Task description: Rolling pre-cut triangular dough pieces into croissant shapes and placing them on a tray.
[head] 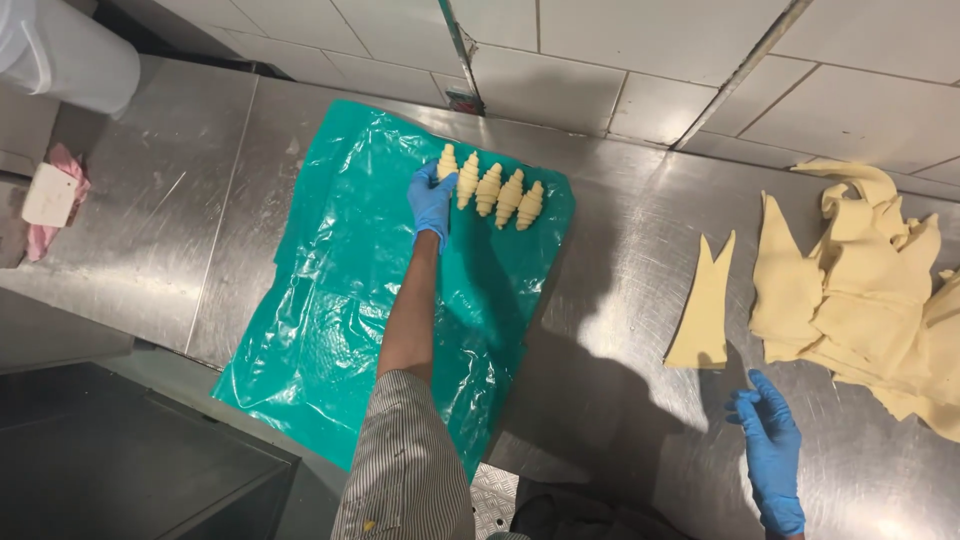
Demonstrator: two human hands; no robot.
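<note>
Croissant (447, 160) | pale raw dough, ridged, leftmost of five | left hand (431, 203) grasping it | right hand (770, 440) released, empty

Single head-worn view, looking steeply down from above worker onto steel counter (640, 300). Faces white tiled wall (620, 60) along top edge. Mid-distance: both arms' reach fits in frame. Green plastic sheet (340, 300) left of centre, dough pile (860, 290) at right edge, wearer's striped sleeve (405, 470) at bottom.
</note>
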